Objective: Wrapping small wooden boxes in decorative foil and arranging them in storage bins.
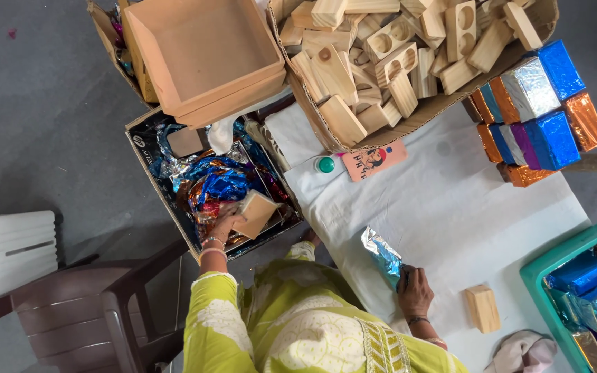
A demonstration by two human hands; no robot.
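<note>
Head view: left grip (224,225) clasps a light, stiff block (256,213) by its lower edge over the box (141,153); right grip (414,291) rests on thin, crinkly, tear-prone foil (381,251) on the desk (464,207), and I cannot tell whether it pinches.

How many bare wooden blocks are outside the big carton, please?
2: a held block in the left hand over the foil box, a loose block on the white sheet. Foil may hide others.
</note>
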